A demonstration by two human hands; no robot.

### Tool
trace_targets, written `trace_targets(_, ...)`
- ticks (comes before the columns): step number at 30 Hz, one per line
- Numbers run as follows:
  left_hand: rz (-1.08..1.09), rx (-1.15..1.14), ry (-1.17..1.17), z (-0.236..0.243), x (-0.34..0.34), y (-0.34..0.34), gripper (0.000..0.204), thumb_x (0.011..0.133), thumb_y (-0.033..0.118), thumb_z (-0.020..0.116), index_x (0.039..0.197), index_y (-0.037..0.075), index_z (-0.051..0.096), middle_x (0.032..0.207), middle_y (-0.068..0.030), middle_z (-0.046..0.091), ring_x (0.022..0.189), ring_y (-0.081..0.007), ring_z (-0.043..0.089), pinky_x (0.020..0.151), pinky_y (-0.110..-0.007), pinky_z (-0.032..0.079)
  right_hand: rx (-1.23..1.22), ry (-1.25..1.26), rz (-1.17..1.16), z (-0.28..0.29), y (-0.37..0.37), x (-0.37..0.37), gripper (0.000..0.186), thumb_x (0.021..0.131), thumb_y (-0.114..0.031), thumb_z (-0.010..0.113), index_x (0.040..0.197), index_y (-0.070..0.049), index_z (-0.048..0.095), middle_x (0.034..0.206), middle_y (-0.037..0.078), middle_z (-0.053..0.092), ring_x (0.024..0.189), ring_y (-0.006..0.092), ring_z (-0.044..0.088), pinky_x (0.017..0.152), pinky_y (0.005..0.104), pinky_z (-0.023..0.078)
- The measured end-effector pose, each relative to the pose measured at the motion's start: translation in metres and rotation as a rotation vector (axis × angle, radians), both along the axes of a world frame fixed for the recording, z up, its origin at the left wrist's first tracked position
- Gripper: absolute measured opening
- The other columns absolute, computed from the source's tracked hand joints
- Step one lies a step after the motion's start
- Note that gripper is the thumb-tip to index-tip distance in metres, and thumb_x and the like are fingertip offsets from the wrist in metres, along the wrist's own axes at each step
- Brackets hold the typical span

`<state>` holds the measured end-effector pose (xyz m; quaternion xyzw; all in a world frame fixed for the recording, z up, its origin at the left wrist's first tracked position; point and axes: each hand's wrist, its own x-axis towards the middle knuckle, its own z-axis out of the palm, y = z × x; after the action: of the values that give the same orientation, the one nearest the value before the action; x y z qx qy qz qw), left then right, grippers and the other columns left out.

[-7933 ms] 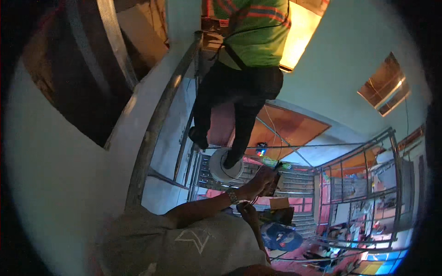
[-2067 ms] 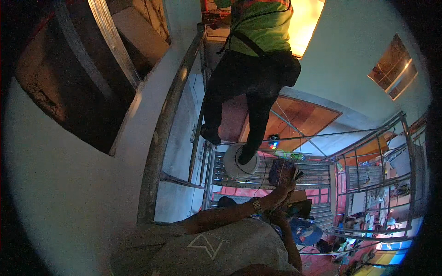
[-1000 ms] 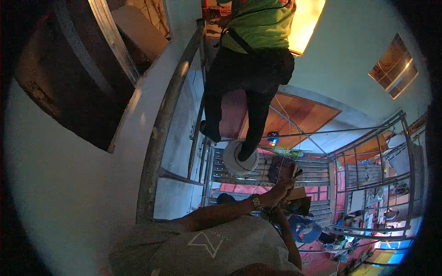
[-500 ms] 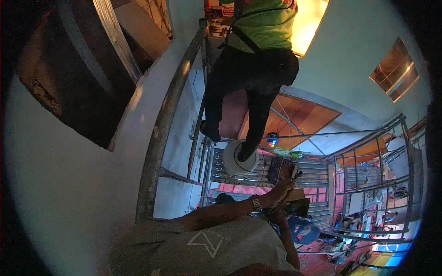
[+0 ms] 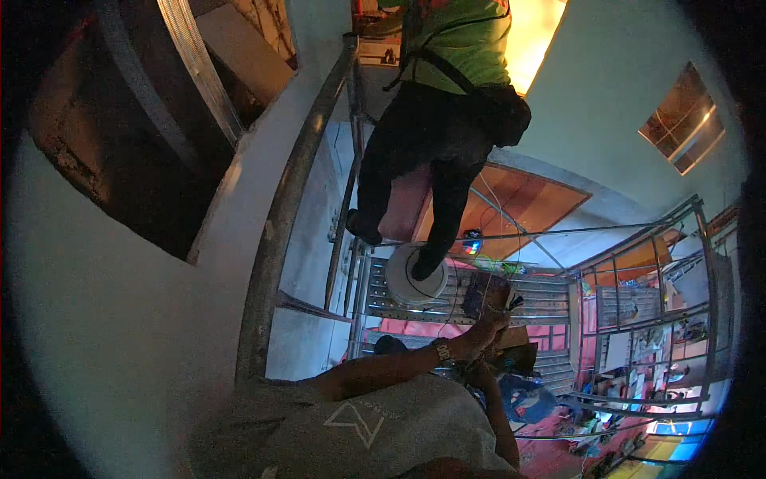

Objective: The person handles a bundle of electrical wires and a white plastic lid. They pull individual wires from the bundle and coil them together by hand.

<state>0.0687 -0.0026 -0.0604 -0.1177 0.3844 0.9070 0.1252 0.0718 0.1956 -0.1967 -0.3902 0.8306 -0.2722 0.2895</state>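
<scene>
My left hand (image 5: 485, 329), with a watch on its wrist, is closed around a small thing with a dark and pale end (image 5: 515, 302) that I cannot make out. Close below it is my right hand (image 5: 480, 374); its fingers are too dark and covered to read. Beside both hands are a brown flat piece (image 5: 512, 337) and a dark flap (image 5: 520, 359). A blue cloth-like item (image 5: 528, 401) shows past my right forearm. Ahead, a co-worker in a green top and dark trousers (image 5: 447, 136) has one foot on an upturned white bucket (image 5: 408, 289).
Metal scaffold planks (image 5: 542, 299) hold the bucket and a dark bag-like thing (image 5: 477, 294). A thick scaffold pipe (image 5: 283, 207) rises at left beside a pale wall (image 5: 120, 319). More scaffold frames (image 5: 702, 303) stand right, above a cluttered lower floor. Thin cables hang near the bucket.
The co-worker's hips and torso have shifted slightly, and the other foot stays by the scaffold rail. My hands stay nearly where they were, with the small thing still in my left hand.
</scene>
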Motion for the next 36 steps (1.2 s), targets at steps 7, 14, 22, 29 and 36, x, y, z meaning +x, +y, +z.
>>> trace_targets(7, 0.060, -0.034, 0.005, 0.000, 0.002, 0.002, 0.033, 0.095, 0.048, 0.056, 0.085, 0.016, 0.053, 0.063, 0.0049, 0.046, 0.051, -0.0084, 0.041, 0.045, -0.025, 0.032, 0.040, -0.022, 0.027, -0.026, 0.006, -0.006, 0.052, 0.088, -0.032, 0.065, 0.129, -0.003, 0.051, 0.120, 0.018, 0.059, 0.111, 0.0341, 0.057, 0.099, 0.0464, 0.044)
trace_targets(14, -0.043, -0.023, -0.039, 0.007, 0.001, -0.001, 0.037, 0.098, 0.051, 0.051, 0.084, 0.017, 0.052, 0.062, 0.0061, 0.044, 0.048, -0.0085, 0.039, 0.044, -0.025, 0.032, 0.061, -0.223, -0.058, -0.050, 0.018, -0.013, 0.072, 0.081, -0.033, 0.074, 0.140, -0.003, 0.045, 0.132, 0.017, 0.057, 0.121, 0.0340, 0.055, 0.106, 0.0459, 0.042)
trace_targets(22, -0.062, -0.075, -0.036, 0.033, 0.008, -0.010, 0.036, 0.099, 0.048, 0.052, 0.082, 0.016, 0.052, 0.063, 0.0036, 0.048, 0.049, -0.0091, 0.043, 0.046, -0.026, 0.035, 0.140, 1.131, 0.662, -0.035, 0.018, -0.007, 0.044, 0.093, -0.032, 0.059, 0.125, -0.001, 0.055, 0.118, 0.022, 0.062, 0.106, 0.0387, 0.060, 0.098, 0.0466, 0.045)
trace_targets(29, 0.059, 0.022, 0.016, 0.007, 0.005, -0.009, 0.036, 0.098, 0.049, 0.053, 0.082, 0.017, 0.052, 0.064, 0.0029, 0.049, 0.051, -0.0091, 0.044, 0.043, -0.027, 0.033, 0.018, -0.153, -0.082, -0.035, 0.003, -0.001, 0.033, 0.101, -0.031, 0.050, 0.114, -0.002, 0.059, 0.096, 0.023, 0.065, 0.087, 0.0378, 0.065, 0.078, 0.0488, 0.053)
trace_targets(36, -0.017, -0.025, -0.042, 0.003, 0.000, -0.003, 0.035, 0.097, 0.050, 0.054, 0.083, 0.018, 0.052, 0.062, 0.0047, 0.046, 0.049, -0.0086, 0.041, 0.043, -0.026, 0.032, 0.116, 0.022, 0.066, -0.023, 0.008, -0.002, 0.033, 0.100, -0.032, 0.051, 0.114, -0.003, 0.058, 0.094, 0.022, 0.066, 0.085, 0.0374, 0.065, 0.076, 0.0491, 0.052)
